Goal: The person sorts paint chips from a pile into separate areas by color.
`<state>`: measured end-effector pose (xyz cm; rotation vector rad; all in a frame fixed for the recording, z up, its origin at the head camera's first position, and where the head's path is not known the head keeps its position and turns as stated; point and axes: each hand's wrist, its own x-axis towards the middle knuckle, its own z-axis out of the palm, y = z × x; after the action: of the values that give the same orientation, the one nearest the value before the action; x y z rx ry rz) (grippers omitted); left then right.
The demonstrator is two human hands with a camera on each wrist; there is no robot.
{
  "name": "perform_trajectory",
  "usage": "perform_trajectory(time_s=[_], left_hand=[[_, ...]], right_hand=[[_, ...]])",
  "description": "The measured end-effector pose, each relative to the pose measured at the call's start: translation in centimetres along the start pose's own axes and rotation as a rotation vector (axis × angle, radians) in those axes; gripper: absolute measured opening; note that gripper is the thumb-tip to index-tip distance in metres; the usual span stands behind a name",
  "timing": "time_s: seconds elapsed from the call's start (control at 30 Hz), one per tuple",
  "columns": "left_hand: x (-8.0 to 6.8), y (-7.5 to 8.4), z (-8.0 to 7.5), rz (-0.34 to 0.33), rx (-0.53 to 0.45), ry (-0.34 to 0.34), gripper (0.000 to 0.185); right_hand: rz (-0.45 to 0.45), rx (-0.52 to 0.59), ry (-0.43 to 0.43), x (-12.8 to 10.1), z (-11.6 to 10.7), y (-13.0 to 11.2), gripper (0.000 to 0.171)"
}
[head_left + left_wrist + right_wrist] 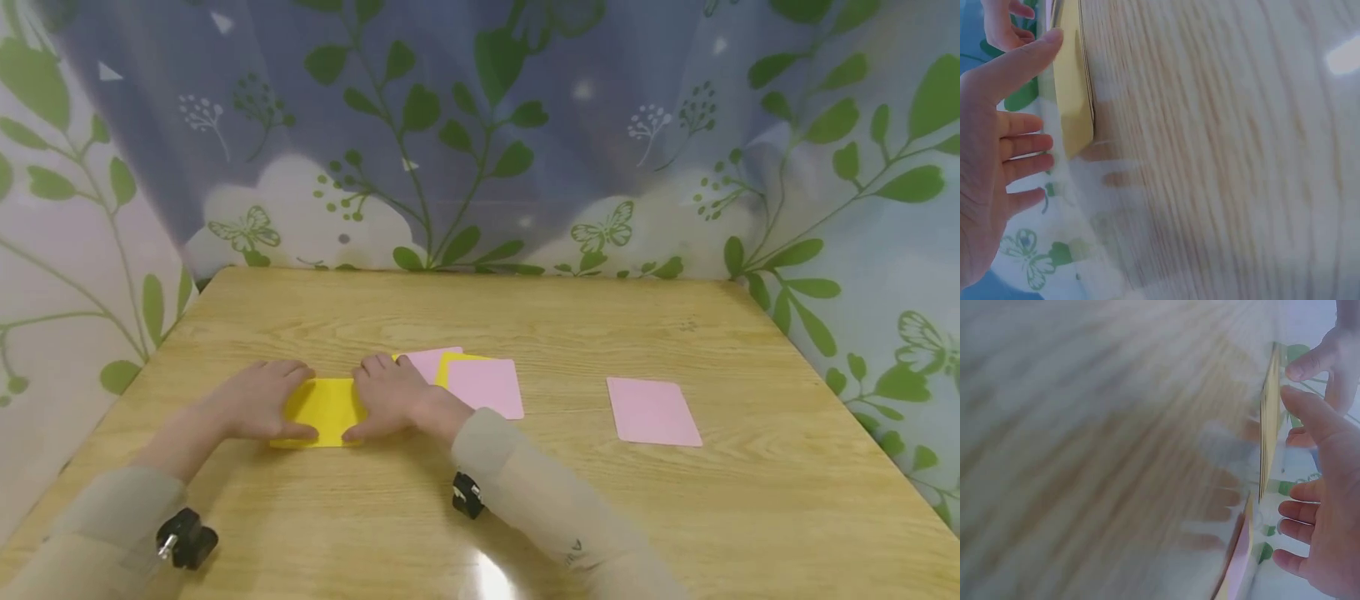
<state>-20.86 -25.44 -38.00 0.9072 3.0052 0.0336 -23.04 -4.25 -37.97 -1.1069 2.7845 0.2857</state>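
Note:
A thin stack of yellow square cards lies on the wooden table, and its layered edges show in the right wrist view. My left hand is at the stack's left side, with its thumb over the near left corner. On the other side my right hand has its thumb at the near right corner. The fingers of both hands look straight or relaxed, spread from the thumbs. Just beyond my right hand, a pink card overlaps other pink and yellow cards, partly hidden by that hand.
A single pink card lies apart on the right of the table. Patterned curtains hang behind the table and along both sides. Black wrist mounts hang below both sleeves.

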Motion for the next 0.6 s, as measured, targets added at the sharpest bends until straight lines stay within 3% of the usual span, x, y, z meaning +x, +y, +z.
perform_trajectory(time_s=[0.27,0.6], left_hand=[[1.8,1.1,-0.2,0.048,0.020,0.107,0.064],[4.7,3.4,-0.3,0.066,-0.001,0.105,0.043]], right_hand=[[0.022,0.088,0.056,-1.6,-0.5,2.7,0.086],[0.057,0.123,0.088,-3.7,0.4,6.7,0.078]])
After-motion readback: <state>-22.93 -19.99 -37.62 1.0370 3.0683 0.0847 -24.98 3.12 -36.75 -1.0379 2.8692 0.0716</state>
